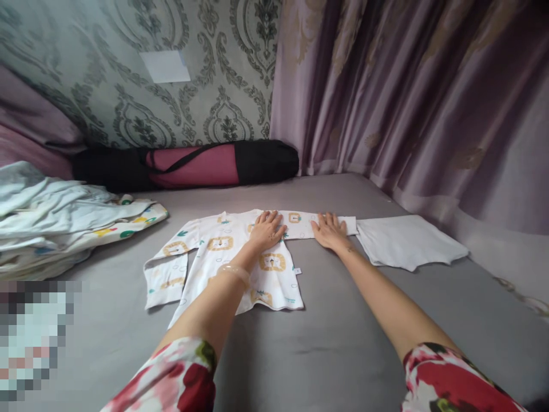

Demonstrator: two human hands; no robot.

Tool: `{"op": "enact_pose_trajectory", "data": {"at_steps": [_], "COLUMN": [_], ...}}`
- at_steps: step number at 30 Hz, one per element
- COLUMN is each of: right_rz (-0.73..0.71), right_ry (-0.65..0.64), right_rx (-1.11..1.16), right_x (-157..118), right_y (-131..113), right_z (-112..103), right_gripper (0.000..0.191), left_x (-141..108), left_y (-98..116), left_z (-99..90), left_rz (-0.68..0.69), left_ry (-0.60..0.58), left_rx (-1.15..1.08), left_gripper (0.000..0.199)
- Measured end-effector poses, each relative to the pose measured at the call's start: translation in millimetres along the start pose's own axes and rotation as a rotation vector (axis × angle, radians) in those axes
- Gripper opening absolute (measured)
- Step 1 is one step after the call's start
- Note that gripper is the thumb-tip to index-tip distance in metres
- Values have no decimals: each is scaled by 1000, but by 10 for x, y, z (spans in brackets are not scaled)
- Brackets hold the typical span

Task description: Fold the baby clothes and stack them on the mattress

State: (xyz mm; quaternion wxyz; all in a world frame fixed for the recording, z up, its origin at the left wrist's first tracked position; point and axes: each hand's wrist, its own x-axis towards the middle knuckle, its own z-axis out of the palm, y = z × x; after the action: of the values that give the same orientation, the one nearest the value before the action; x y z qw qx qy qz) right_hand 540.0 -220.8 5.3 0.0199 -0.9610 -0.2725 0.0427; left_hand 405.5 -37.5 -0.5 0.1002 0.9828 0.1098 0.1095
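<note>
Head view, looking down at a grey sheet (334,320). Laid flat under both palms, a white printed shirt (221,244): left hand (269,230) near where one long sleeve (300,225) joins the body, right hand (329,230) farther out on that sleeve, short of the cuff (351,225). On both hands, fingers (266,218) extended and a little apart — no pinch, no clasp, just flat contact with cloth. Judging by the pose, smoothing the sleeve straight. For the next move, probably a need to lift both hands cleanly, without dragging in creases. To the left of the left hand, the other sleeve (167,280), bent down toward the camera. Just right of the right hand, past the cuff, a folded white cloth (409,240) — touching or overlapping, impossible to tell. Well left of the grip, a heap of clothes (64,212); beyond both hands, a black and magenta bag (193,166).
</note>
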Motion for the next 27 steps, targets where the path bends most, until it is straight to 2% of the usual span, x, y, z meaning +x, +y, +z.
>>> {"op": "enact_pose_trajectory", "data": {"at_steps": [3,6,8,11,13,15,19,21,23,27], "right_rz": [57,56,68,35,-88,-279,-651,-765,-809,-775], "right_ry": [64,66,35,85,165,199,94,24,-20,-44], "right_rx": [-39,-50,-42,-42,-31,20,180,249,297,316], "right_x": [3,19,41,57,32,-27,-208,-291,-340,-324], "right_y": [111,140,113,-60,-314,-691,-1654,-2118,-2506,-2995], "right_z": [20,2,-49,-157,-214,-236,-193,-166,-145,-81], "right_gripper": [63,61,59,55,53,51,49,48,47,44], "left_x": [22,49,16,-204,-471,-798,-1459,-1725,-1908,-1979], "left_y": [5,-17,-83,-316,-575,-901,-1555,-1793,-1956,-2140], "left_z": [12,-51,-182,-503,-751,-979,-1276,-1327,-1319,-1216], "left_rz": [1,-5,-8,-20,-98,-297,-747,-877,-920,-928], "left_ry": [9,-45,-36,130,244,304,305,272,234,178], "left_rx": [-34,-116,-202,-285,-284,-257,-200,-189,-205,-231], "left_gripper": [50,54,58,54,45,39,30,28,28,27]}}
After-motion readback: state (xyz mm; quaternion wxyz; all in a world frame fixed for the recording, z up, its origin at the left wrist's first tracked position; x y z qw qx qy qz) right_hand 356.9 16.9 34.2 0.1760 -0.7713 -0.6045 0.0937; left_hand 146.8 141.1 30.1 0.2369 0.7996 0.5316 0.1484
